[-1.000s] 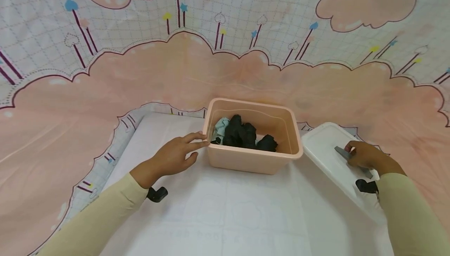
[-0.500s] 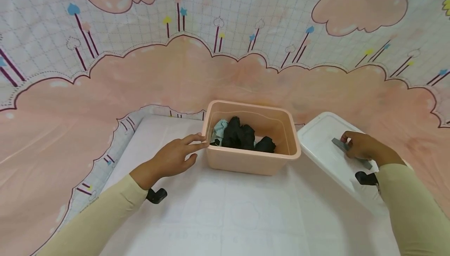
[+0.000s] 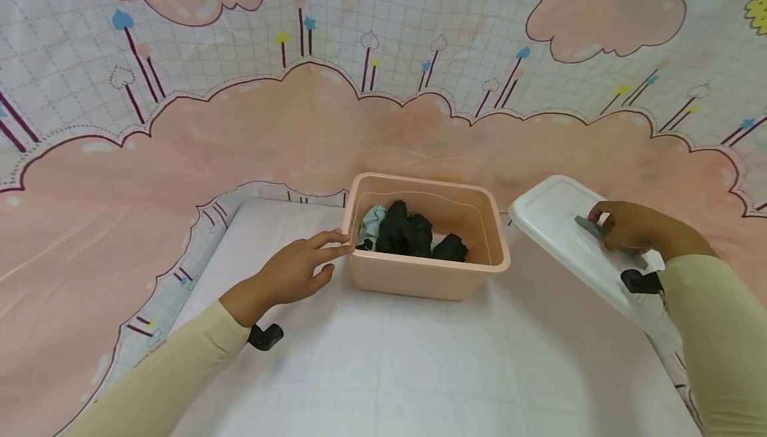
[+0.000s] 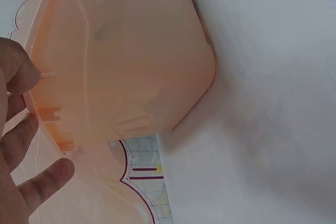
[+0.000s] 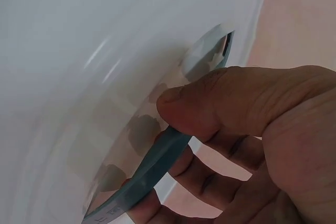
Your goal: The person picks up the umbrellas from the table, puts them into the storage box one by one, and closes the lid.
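Note:
A peach plastic storage box (image 3: 413,276) stands uncovered on the white surface, at the middle of the head view. Inside it lie black bundled cloths (image 3: 405,229) and a light blue cloth (image 3: 373,222). My left hand (image 3: 299,267) touches the box's left rim with extended, spread fingertips; the left wrist view shows these fingers beside the box wall (image 4: 121,51). On the right, my right hand (image 3: 635,227) grips the grey handle (image 5: 157,163) of a white lid (image 3: 554,207), thumb on one side and fingers curled under. The lid is tilted, its far left corner near the box's right end.
A white sheet (image 3: 383,357) covers the surface beneath the box. Behind and around it hangs a printed cloth (image 3: 269,137) with peach clouds. Small black devices are strapped at both wrists, the left one (image 3: 265,337) near the sleeve.
My right hand has moved up and slightly right with the lid, lifting it and shifting it away from the front. The left hand stays at the box's rim.

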